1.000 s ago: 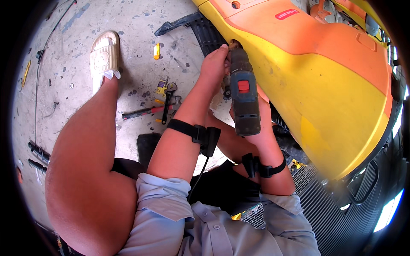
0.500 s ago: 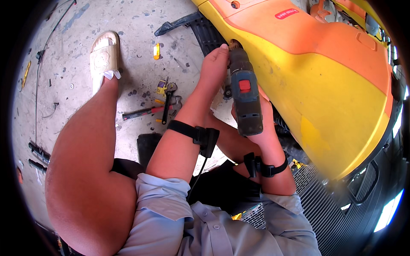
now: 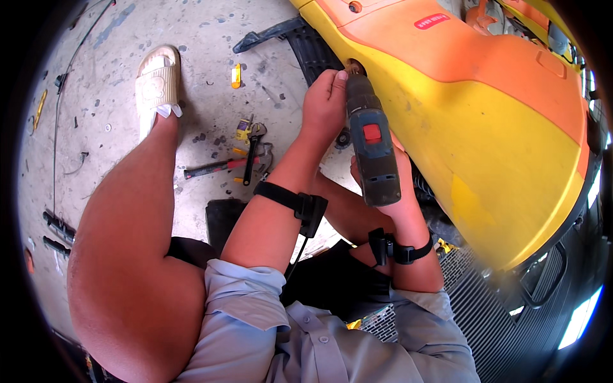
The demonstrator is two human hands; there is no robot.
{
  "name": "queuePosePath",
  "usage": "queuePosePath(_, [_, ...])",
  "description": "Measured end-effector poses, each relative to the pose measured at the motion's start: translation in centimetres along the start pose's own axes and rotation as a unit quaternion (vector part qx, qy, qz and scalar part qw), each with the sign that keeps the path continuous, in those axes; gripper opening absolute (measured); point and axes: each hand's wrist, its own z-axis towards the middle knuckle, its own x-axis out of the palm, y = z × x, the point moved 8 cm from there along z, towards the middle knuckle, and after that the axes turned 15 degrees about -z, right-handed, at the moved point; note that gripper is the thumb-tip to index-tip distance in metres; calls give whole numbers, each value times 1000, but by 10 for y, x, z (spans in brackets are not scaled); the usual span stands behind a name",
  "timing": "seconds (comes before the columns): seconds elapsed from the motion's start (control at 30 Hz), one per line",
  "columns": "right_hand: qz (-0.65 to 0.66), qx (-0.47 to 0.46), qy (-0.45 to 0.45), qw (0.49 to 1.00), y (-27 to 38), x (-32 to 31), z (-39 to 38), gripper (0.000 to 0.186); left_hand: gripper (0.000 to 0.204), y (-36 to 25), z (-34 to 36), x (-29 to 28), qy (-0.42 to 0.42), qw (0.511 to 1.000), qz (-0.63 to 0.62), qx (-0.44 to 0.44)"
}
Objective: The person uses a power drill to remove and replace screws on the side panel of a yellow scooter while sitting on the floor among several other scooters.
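The drill (image 3: pixel 377 150) is in front of the yellow panel (image 3: pixel 472 143), its nose at a round hole (image 3: pixel 355 66) near the panel's edge; the tip is lost in shadow there. The right hand (image 3: pixel 402 175) is mostly hidden behind the drill body, its fingers apparently wrapped around the unseen handle. The left hand (image 3: pixel 324 105) is beside the drill's nose, fingers curled in and thumb near the chuck; their far side is out of sight, so I cannot tell whether they grip anything. The panel's orange upper part (image 3: pixel 396 38) bears a red label (image 3: pixel 432 22) with pale lettering, too small to read surely. On the floor (image 3: pixel 211 38), a wrench (image 3: pixel 251 159) lies across a hammer (image 3: pixel 220 167). The fisheye's dark rim cuts off the machinery at right.
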Motion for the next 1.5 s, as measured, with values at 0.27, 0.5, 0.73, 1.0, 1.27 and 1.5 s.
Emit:
queuePosePath(0.27, [-104, -34, -11, 994, 7, -1, -2, 37, 34, 5, 4, -1, -1, 998, -52, -32])
queuePosePath(0.5, [-108, -47, -19, 993, 14, -3, -1, 29, 33, 10, 5, -3, -2, 997, -67, -41])
queuePosePath(0.73, [2, 36, 8, 999, -5, -2, 2, 28, 33, 10, 5, -3, -2, 996, -77, -51])
queuePosePath(1.0, [-116, -64, -14, 991, 5, -1, 4, 24, 33, 12, 7, -3, -12, 994, -82, -68])
queuePosePath(1.27, [-85, 35, -28, 995, -4, -6, 4, 30, 33, 9, 6, -3, -7, 995, -68, -67])
queuePosePath(1.5, [-86, -46, -10, 995, 9, 1, 3, 22, 33, 15, 7, -6, -12, 995, -67, -68])
